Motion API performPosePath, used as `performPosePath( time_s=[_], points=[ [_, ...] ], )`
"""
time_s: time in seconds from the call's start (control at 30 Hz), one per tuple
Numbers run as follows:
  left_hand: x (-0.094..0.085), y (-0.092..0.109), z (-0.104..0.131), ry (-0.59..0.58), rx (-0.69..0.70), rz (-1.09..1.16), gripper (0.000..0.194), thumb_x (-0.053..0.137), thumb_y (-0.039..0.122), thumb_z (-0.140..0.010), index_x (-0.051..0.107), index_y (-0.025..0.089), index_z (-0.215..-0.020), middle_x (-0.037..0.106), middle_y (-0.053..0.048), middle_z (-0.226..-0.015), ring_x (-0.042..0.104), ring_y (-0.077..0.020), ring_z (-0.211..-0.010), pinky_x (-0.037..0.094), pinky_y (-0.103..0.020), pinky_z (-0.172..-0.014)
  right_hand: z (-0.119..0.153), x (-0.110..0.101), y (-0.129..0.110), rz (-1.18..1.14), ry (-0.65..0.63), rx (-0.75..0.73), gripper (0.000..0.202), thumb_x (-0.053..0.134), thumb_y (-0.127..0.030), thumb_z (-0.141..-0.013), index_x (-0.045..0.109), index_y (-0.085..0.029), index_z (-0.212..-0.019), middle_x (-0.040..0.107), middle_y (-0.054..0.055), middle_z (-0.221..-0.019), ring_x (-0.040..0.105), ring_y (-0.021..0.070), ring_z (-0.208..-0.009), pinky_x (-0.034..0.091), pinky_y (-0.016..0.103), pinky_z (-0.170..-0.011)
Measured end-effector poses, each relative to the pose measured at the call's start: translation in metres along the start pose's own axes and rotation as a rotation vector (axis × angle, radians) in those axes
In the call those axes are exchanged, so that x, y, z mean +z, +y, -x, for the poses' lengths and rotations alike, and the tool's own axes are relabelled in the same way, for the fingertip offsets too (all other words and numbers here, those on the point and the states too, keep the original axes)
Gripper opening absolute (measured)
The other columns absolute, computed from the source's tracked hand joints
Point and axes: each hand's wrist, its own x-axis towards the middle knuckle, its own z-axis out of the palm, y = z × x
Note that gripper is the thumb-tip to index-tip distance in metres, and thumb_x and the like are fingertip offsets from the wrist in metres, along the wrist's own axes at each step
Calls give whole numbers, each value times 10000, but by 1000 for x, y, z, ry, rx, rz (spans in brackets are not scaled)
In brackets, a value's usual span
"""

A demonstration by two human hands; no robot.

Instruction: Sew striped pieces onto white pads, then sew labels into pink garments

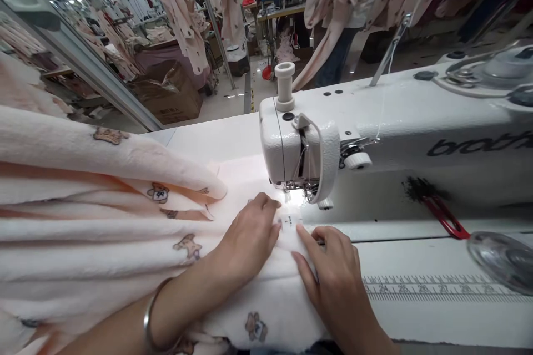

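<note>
Pale pink plush fabric (pixel 141 238) printed with small bears spreads over the left of the table and under the needle area of a white sewing machine (pixel 270 138). A small white label (pixel 287 223) with dark print lies on the fabric just in front of the presser foot (pixel 291 191). My left hand (pixel 247 238), a metal bangle on its wrist, has its fingers curled and closed on the fabric left of the label. My right hand (pixel 333 260) rests at the label's right edge, index finger and thumb apart on the cloth, other fingers bent.
A red-handled brush (pixel 445 216) lies under the machine arm. Beside it is a clear round disc (pixel 502 260), above a printed ruler strip (pixel 428 288). A thread guide post (pixel 391 50) stands on the machine. Behind are a cardboard box (pixel 170 94) and hanging pink garments (pixel 179 11).
</note>
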Motion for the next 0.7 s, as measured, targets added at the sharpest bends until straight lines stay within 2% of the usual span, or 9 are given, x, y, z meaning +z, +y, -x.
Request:
performPosePath(
  time_s=[0.1, 0.2, 0.3, 0.4, 0.7],
  points=[
    [-3, -2, 20, -51, 350, -197, 332, 440, 210, -905, 484, 109, -1218, 495, -169, -1301, 497, -252, -1199, 467, -395, -971, -3, -2, -3, -16, 37, 11, 325, 508, -218, -881, 574, -90, -1172, 508, 130, -978, 486, 242, -938, 410, 379, -770],
    [2, -8, 28, -116, 513, -307, 471, 450, 284, -921, 380, 45, -1321, 402, -217, -1392, 341, -274, -1328, 393, -409, -1061, -4, -2, -5, -34, 66, 16, 310, 510, -205, -882, 587, -79, -1154, 513, 133, -965, 489, 243, -933, 416, 382, -769],
    [8, -15, 28, -148, 517, -360, 512, 423, 311, -932, 346, 24, -1348, 362, -229, -1414, 313, -280, -1339, 391, -411, -1062, -4, -2, -6, -38, 75, 0, 306, 513, -207, -882, 588, -69, -1145, 511, 135, -960, 488, 244, -925, 422, 384, -754],
    [12, -20, 27, -125, 521, -387, 518, 407, 312, -936, 333, 29, -1364, 352, -218, -1424, 309, -279, -1340, 389, -412, -1062, -4, -2, -5, -45, 76, -3, 299, 509, -208, -885, 583, -71, -1140, 504, 133, -963, 484, 243, -922, 428, 389, -749],
    [14, -21, 28, -79, 531, -369, 491, 429, 295, -924, 376, 37, -1338, 387, -224, -1401, 367, -291, -1310, 404, -412, -1052, -3, -4, 1, -148, -17, 38, 343, 462, -252, -917, 519, -96, -1217, 480, 126, -998, 461, 233, -940, 444, 409, -801]
  ],
)
